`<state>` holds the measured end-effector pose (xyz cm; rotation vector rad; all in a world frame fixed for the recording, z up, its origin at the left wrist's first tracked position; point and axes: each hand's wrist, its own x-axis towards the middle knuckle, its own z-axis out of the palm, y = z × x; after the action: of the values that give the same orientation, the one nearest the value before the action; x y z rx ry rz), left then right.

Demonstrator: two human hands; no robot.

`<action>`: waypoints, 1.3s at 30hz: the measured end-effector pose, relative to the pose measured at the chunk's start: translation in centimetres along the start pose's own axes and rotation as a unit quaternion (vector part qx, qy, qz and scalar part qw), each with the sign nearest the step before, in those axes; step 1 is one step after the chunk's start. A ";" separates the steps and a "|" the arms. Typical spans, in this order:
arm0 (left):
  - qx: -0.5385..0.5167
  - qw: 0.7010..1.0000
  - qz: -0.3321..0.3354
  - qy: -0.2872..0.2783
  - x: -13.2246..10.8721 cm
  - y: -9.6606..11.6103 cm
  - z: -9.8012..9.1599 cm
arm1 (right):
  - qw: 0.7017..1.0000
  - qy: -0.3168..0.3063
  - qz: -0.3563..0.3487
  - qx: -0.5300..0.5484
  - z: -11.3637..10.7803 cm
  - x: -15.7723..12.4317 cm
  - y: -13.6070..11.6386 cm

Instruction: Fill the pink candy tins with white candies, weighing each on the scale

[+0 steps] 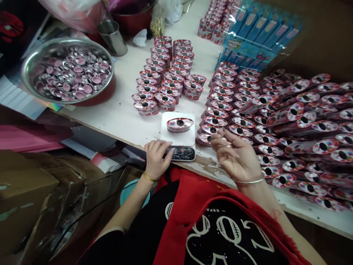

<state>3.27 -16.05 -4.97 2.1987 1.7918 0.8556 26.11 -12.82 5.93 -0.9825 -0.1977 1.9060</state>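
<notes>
A small white digital scale (176, 141) sits at the near edge of the white table (121, 117). One oval red-and-pink tin (180, 124) with a dark hole in its top lies on the scale's pan. My left hand (156, 157) rests on the scale's dark front panel, fingers curled, one fingertip touching the panel. My right hand (235, 154) hovers palm-up just right of the scale, beside the nearest tins, with fingers curled and thumb pinched to fingertips on something small that I cannot make out.
Several rows of matching tins (165, 79) stand behind the scale, and many more (289, 129) fill the table's right side. A steel bowl of small pink and silver caps (68, 70) sits at the left by a steel cup (112, 36). Blue boxes (256, 36) lie behind. Cardboard boxes (24, 198) stand below left.
</notes>
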 end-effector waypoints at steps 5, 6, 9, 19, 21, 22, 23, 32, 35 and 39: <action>0.033 0.997 0.059 -0.036 1.4 1.7 1.1 | 0.994 -0.004 0.052 0.100 -0.2 0.5 1.4; 0.039 0.996 0.062 -0.044 1.7 1.8 1.4 | 0.994 -0.005 0.055 0.097 -0.4 0.6 1.4; 0.047 0.995 0.067 -0.060 2.2 1.9 1.9 | 0.997 -0.012 0.057 0.059 -0.8 0.6 1.5; -0.099 0.982 0.160 -0.016 3.0 5.4 -2.1 | 0.993 0.001 0.113 -0.024 -1.4 1.4 6.3; -0.097 0.979 0.178 -0.021 4.1 5.3 -3.0 | 0.991 -0.018 0.134 -0.013 -1.6 1.5 6.6; -0.084 0.982 0.168 -0.018 4.7 4.9 -3.3 | 0.991 -0.022 0.129 -0.020 -1.7 1.4 6.6; -0.062 0.986 0.156 -0.019 5.5 4.4 -3.5 | 0.992 -0.021 0.119 -0.033 -1.8 1.3 6.5; 0.142 0.944 0.238 -0.177 15.1 1.8 -2.4 | 0.996 0.003 0.047 -0.080 -2.8 0.2 5.2; 0.176 0.936 0.254 -0.171 19.3 2.6 -0.8 | 0.997 -0.004 0.033 -0.066 -2.9 -0.1 4.5; 0.210 0.926 0.260 -0.175 23.6 2.3 1.8 | 0.999 -0.002 0.023 -0.049 -3.6 -0.5 3.7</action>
<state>8.70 5.95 2.14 2.9379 1.3243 0.1094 26.23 -16.16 1.96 -1.0570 -0.2745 1.9546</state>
